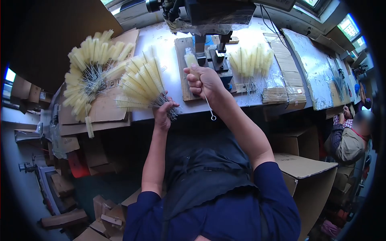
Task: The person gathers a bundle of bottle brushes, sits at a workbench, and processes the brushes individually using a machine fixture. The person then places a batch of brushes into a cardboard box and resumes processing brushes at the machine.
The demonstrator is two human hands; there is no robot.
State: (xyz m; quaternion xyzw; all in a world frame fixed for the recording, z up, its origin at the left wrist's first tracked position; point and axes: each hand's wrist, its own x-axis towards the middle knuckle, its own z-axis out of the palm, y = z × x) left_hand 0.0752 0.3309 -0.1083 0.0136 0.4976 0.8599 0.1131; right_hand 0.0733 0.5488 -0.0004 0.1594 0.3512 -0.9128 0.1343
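Observation:
My left hand (pixel 163 113) is closed round the wire handles of a fanned bunch of bottle brushes (pixel 141 82) with pale yellow bristles. In my right hand (pixel 205 82) is a single bottle brush (pixel 190 59); its bristle head points up and away, and its wire handle with a looped end hangs below my fist. That brush is in front of a press machine's block (pixel 219 64) mounted on a wooden board. A big pile of brushes (pixel 94 56) lies on cardboard at the left, handles towards its middle. More brushes (pixel 251 60) lie right of the machine.
Above the bench stands the dark body of the press machine (pixel 217 16). Flattened cardboard strips (pixel 281 94) lie at the bench's right side. An open cardboard box (pixel 307 172) is beside my right elbow. Another person (pixel 348 138) sits at a further table (pixel 313 72) on the right.

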